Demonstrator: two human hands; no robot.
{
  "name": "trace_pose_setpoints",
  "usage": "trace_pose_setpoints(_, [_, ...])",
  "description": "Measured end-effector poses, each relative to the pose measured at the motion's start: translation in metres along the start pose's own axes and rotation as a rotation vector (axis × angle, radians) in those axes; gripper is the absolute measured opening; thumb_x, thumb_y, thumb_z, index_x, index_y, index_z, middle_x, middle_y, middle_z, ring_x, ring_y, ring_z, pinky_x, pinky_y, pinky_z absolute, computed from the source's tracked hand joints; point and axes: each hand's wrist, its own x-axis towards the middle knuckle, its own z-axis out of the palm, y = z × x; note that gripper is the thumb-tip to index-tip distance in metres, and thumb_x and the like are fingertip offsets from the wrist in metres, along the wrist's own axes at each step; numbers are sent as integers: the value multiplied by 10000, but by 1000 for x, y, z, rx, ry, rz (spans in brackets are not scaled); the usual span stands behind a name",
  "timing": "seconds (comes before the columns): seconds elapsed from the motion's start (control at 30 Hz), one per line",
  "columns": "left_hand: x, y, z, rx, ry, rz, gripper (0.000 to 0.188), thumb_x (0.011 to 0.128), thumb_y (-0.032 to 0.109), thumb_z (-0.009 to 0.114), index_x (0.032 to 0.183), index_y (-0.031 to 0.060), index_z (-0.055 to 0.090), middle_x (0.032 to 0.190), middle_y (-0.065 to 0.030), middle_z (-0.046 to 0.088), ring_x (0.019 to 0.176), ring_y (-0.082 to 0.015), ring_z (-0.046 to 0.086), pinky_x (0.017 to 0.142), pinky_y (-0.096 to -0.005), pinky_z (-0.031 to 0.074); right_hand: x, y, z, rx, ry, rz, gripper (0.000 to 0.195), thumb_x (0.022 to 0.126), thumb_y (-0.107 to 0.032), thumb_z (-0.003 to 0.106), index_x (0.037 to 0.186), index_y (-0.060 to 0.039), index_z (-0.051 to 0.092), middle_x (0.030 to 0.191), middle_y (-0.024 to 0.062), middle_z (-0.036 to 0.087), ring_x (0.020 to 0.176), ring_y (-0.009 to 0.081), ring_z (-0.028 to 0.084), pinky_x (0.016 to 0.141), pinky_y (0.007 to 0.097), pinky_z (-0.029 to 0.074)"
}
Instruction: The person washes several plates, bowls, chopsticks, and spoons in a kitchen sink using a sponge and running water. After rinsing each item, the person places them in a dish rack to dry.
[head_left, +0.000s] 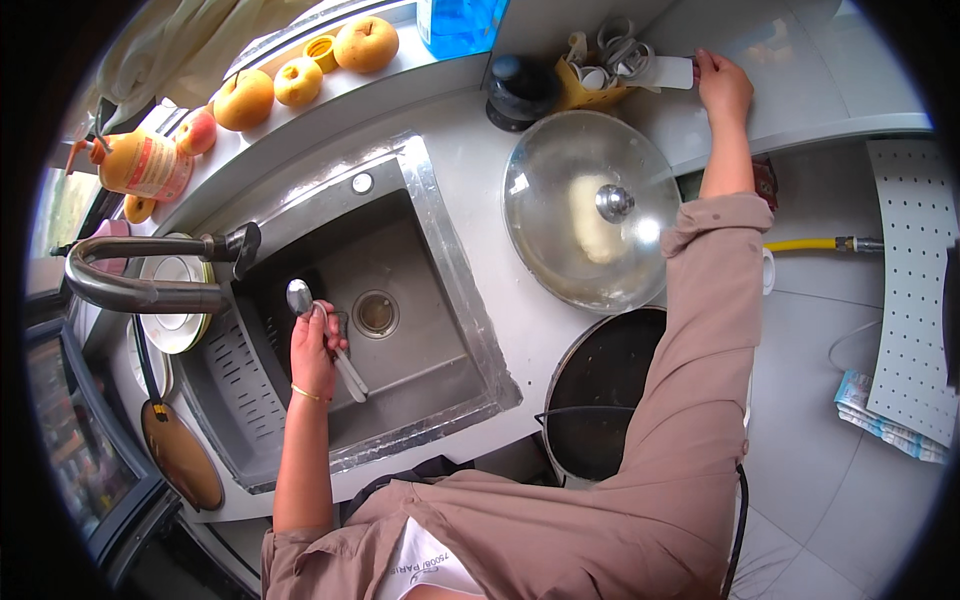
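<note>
My left hand (313, 345) holds a metal spoon (299, 297) with a pale handle over the grey sink (420, 300). At the upper right my right hand (721, 86) pinches the end of a flat white utensil (671, 73), whose other end lies over a yellow holder (574, 91) of kitchen tools; its exact kind cannot be told. Below that holder a glass lid (547, 202) with a metal knob covers a pale, long piece that looks like dough (589, 217). Something small and dark lies in the sink behind my left fingers.
A curved faucet (142, 296) reaches in from the left, beside stacked plates (176, 330). A dark pan (592, 397) stands below the lid, and a dark stone mortar (517, 90) above it. Pears (244, 100) and a soap pump bottle (142, 165) line the windowsill.
</note>
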Motion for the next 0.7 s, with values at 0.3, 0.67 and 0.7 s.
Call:
trace_pose_setpoints(0.3, [-1, -1, 3, 8, 46, -11, 166, 1005, 249, 458, 981, 105, 537, 727, 35, 466, 573, -42, 378, 576, -203, 403, 17, 9, 21, 571, -296, 311, 525, 977, -473, 434, 1231, -48, 608, 1164, 114, 653, 1080, 201, 596, 947, 315, 414])
trace_pose_setpoints(0.67, [1, 8, -16, -33, 155, 8, 206, 991, 214, 467, 1117, 59, 519, 757, 25, 468, 573, -44, 362, 552, -215, 375, -58, -85, -6, 758, 302, -266, 408, 1015, -305, 377, 1122, 3, 623, 1031, 123, 670, 941, 183, 619, 808, 299, 480])
trace_pose_setpoints(0.7, [2, 12, -19, -50, 165, 23, 231, 988, 210, 471, 1152, 51, 506, 768, 21, 477, 573, -45, 358, 546, -218, 369, -82, -111, -6, 879, 283, -263, 401, 1020, -287, 366, 1115, 6, 624, 1016, 123, 668, 912, 185, 622, 790, 297, 486])
